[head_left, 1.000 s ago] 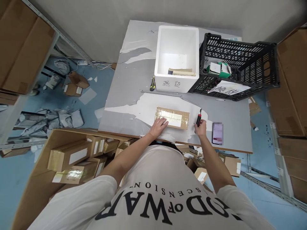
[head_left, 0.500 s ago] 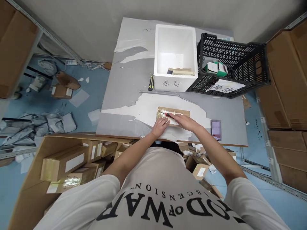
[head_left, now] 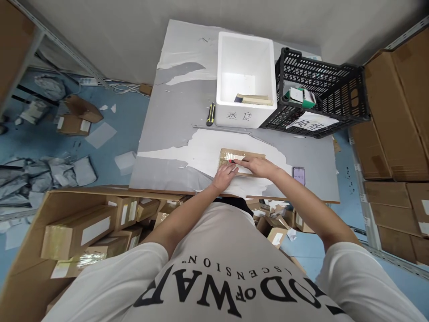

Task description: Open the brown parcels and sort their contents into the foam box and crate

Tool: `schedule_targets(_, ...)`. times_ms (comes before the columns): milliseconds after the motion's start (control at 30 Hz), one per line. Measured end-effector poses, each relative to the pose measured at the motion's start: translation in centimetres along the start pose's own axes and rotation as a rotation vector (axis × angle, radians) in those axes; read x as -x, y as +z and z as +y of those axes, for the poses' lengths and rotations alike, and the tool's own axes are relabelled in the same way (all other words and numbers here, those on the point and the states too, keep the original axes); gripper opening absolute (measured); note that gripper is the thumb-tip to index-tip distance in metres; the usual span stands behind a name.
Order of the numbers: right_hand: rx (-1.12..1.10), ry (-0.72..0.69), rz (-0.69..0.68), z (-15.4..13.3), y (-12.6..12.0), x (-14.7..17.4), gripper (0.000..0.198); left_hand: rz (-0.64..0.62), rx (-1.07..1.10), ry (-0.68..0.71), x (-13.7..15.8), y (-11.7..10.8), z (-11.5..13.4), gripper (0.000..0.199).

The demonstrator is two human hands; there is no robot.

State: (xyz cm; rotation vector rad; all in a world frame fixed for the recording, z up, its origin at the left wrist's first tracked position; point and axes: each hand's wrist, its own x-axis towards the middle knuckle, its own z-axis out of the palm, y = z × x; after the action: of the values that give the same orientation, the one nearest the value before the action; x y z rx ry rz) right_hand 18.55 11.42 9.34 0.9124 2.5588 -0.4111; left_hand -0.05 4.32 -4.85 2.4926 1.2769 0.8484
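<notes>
A small flat cardboard box (head_left: 241,153) with shiny tape at its left end lies on a white, torn patch of the table's covering. On the box's near left part rest the bent fingers of my left hand (head_left: 225,177), which hold it down. My right hand (head_left: 259,166) is closed around a slim box cutter (head_left: 231,161) with a red front part, its index finger stretched along the top. The cutter's tip is over the taped end of the box; most of its handle is hidden under my fingers.
On the table (head_left: 161,174) stand a white foam box (head_left: 246,115) with booklets inside and a black plastic crate (head_left: 321,71) holding small boxes. A yellow-black cutter (head_left: 210,114) and a phone (head_left: 299,175) lie there too. A large carton (head_left: 30,250) of parcels stands at the near left.
My right hand has shifted slightly, and the cutter now lies flatter across the taped end. My left hand stays on the box. The camera view has moved a little.
</notes>
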Motion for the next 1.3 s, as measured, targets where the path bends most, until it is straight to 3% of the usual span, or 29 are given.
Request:
schedule_targets(167,0.046,0.001,-0.044,-0.1,-0.9,-0.3,0.069,0.035,-0.031,-0.008,0.1,0.2,0.0,0.029)
schedule_targets(600,0.079,0.017,-0.150,0.4,-2.2,-0.8,0.077,-0.034,-0.025,-0.026,0.0,0.0,0.0,0.031)
schedule_targets(733,0.115,0.061,-0.188,0.7,-1.9,0.0,0.067,-0.039,0.011,-0.049,0.1,0.2,-0.1,0.028)
schedule_targets(833,0.134,0.096,-0.220,1.3,-1.6,1.2,0.062,-0.049,0.025,-0.052,0.3,0.2,-0.2,0.027)
schedule_targets(1033,0.130,0.168,-0.253,3.7,-0.7,5.5,0.071,-0.041,-0.015,-0.009,0.4,0.0,-0.3,0.027)
schedule_targets(1300,-0.019,0.269,-0.203,6.4,1.8,11.8,0.083,-0.071,-0.002,-0.009,0.2,0.1,0.2,0.027)
